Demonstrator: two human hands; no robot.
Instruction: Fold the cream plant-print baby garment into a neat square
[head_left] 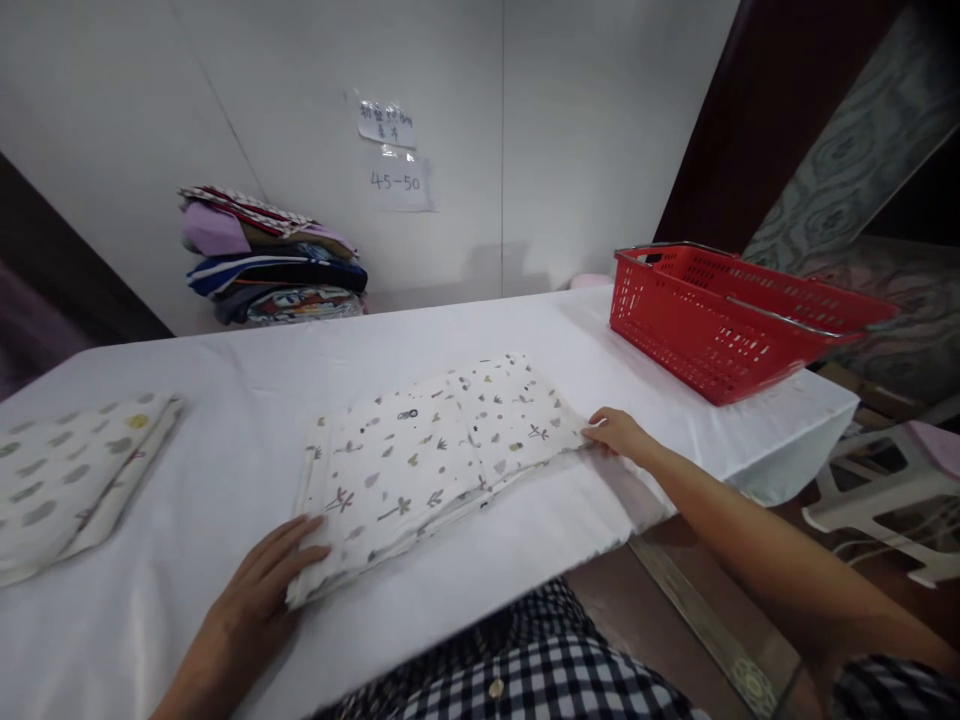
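A folded white printed cloth [435, 450] with small plant and animal shapes lies flat on the table in front of me, its layers stacked along the near edge. My left hand [259, 590] is at its near left corner, fingertips over the left edge and the fingers partly curled around it. At the right end, my right hand [619, 435] pinches the cloth's corner between thumb and fingers. Farther left lies a second folded cloth [67, 470], white with grey spots and a yellow one, apart from both hands.
White fabric covers the table [247, 400]. A red plastic basket [720, 325] with metal handles stands at the back right. Several folded textiles [274, 260] are piled by the wall, below a handwritten paper sign [397, 183]. A white plastic stool [885, 480] is right of the table.
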